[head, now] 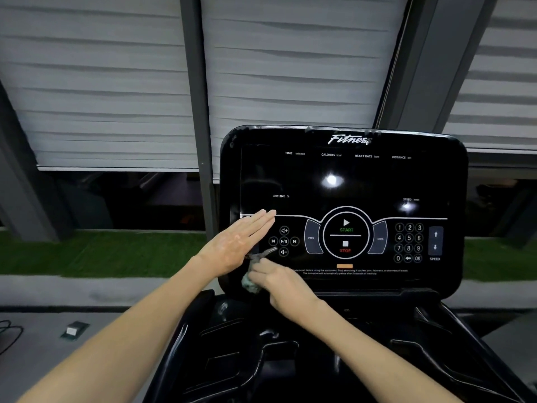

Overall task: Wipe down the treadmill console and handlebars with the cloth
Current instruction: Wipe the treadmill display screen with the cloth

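1. At the far left, a dark cable (pixel 8 335) lies on the grey floor, with a small grey box (pixel 74 330) near it.
2. The left hand (pixel 236 242) is held flat over the lower left corner of the console (pixel 345 175). Its back faces the camera and its fingers are straight and pressed together. I cannot tell whether the palm touches the panel.
3. Just below that hand, the bunched greenish cloth (pixel 250 283) lies against the console's lower left edge, and a thin strip of it sticks up.
4. The right hand (pixel 280 283) grips the cloth, its fingers curled and pinching the bundle.
5. Further right on the glossy black console are the START/STOP dial (pixel 345 237), then the number keypad (pixel 409 242) and the speed arrows (pixel 435 241).
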### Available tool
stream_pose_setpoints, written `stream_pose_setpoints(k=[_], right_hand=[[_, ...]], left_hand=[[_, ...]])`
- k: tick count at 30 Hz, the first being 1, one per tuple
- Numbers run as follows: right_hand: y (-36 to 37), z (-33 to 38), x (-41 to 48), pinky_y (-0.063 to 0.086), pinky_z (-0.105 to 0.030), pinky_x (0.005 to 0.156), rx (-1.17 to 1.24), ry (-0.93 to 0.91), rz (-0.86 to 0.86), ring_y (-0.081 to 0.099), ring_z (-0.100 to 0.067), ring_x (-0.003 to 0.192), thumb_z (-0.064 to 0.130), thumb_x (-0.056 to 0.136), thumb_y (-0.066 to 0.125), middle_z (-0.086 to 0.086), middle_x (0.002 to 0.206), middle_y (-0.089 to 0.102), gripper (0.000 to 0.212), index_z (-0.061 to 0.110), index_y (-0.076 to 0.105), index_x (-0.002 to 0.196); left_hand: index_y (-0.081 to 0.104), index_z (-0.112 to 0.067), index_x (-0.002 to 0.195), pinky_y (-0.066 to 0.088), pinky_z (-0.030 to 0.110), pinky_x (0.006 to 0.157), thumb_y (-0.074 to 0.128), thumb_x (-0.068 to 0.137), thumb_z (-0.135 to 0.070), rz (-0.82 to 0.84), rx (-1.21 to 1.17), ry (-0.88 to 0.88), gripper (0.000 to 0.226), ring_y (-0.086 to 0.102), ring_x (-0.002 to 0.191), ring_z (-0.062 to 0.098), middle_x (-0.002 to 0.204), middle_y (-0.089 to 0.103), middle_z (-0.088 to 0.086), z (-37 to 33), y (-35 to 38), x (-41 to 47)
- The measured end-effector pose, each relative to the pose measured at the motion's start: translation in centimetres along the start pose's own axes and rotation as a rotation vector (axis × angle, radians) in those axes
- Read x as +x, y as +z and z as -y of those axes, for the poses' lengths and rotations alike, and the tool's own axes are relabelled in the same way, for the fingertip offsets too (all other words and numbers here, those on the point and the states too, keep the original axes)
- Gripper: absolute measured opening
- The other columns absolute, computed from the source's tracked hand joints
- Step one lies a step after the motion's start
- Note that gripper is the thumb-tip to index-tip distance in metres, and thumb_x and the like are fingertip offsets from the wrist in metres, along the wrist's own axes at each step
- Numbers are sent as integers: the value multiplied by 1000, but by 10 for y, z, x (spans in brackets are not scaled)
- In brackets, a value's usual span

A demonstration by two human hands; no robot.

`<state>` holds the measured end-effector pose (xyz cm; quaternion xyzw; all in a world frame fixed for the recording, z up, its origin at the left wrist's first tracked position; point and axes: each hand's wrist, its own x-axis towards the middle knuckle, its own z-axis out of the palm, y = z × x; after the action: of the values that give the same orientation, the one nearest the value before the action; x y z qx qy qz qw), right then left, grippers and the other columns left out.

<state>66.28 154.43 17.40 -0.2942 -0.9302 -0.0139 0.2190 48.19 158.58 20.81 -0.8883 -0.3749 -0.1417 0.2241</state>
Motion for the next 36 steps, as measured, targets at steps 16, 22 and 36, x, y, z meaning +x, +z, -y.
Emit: stream_pose_setpoints(k=[16, 22, 36], right_hand=[[-39, -24, -76, 45, -17, 78, 239, 385, -173, 60, -5, 86, -8, 74, 53, 14, 89, 67, 37, 23, 64, 91], [-9, 1, -60, 26, -26, 109, 251, 275, -84, 36, -14, 133, 7, 91, 50, 0, 136, 50, 20, 15, 61, 106], [-6, 6, -69, 19, -32, 117, 73, 375, -65, 22, -16, 143, 12, 94, 50, -4, 153, 29, 51, 8, 37, 143]], left_hand=[[15, -7, 152, 16, 34, 120, 41, 61, 23, -25, -10, -55, 100, 8, 149, 21, 161, 9, 6, -9, 2, 0], [13, -8, 152, 24, 39, 118, 47, 60, 24, 2, 18, -48, 103, 9, 149, 22, 161, 8, 7, -5, 1, 1], [23, -2, 149, 27, 35, 115, 24, 98, -29, -107, -90, -483, 58, 25, 144, 24, 158, 21, 11, -104, 35, -12]])
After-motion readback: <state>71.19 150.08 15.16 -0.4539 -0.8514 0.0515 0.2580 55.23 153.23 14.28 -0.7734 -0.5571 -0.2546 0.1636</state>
